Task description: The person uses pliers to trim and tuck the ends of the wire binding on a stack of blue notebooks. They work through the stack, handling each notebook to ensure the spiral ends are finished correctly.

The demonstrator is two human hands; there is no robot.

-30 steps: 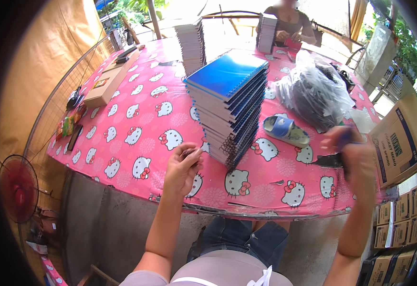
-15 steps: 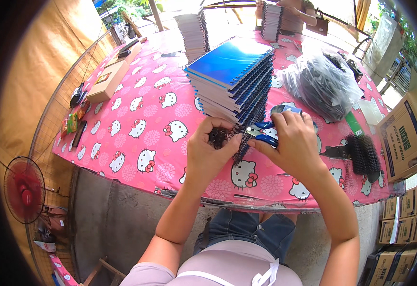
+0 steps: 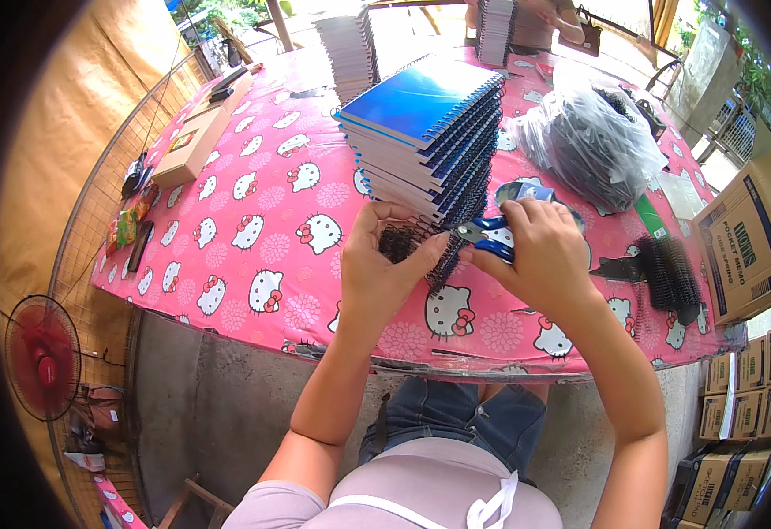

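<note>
A tall stack of blue spiral-bound notebooks (image 3: 425,132) stands on a table with a pink cartoon-cat cloth (image 3: 253,220). My left hand (image 3: 385,264) grips a black spiral coil (image 3: 403,240) at the stack's near foot. My right hand (image 3: 540,251) holds blue-handled pliers (image 3: 484,234), their jaws at the end of that coil, right beside my left thumb. Both hands meet just in front of the lowest notebooks.
A clear bag of black coils (image 3: 593,141) lies right of the stack. Loose black coils (image 3: 672,273) sit near the right edge, by cardboard boxes (image 3: 747,238). More notebook stacks (image 3: 350,44) stand behind. A flat box (image 3: 198,137) and a red fan (image 3: 41,357) are left. Another person (image 3: 544,18) sits across the table.
A second ago my hands were apart, the right one out at the table's right edge. They have come together at the stack's foot, pliers against the coil, and now hold nearly still.
</note>
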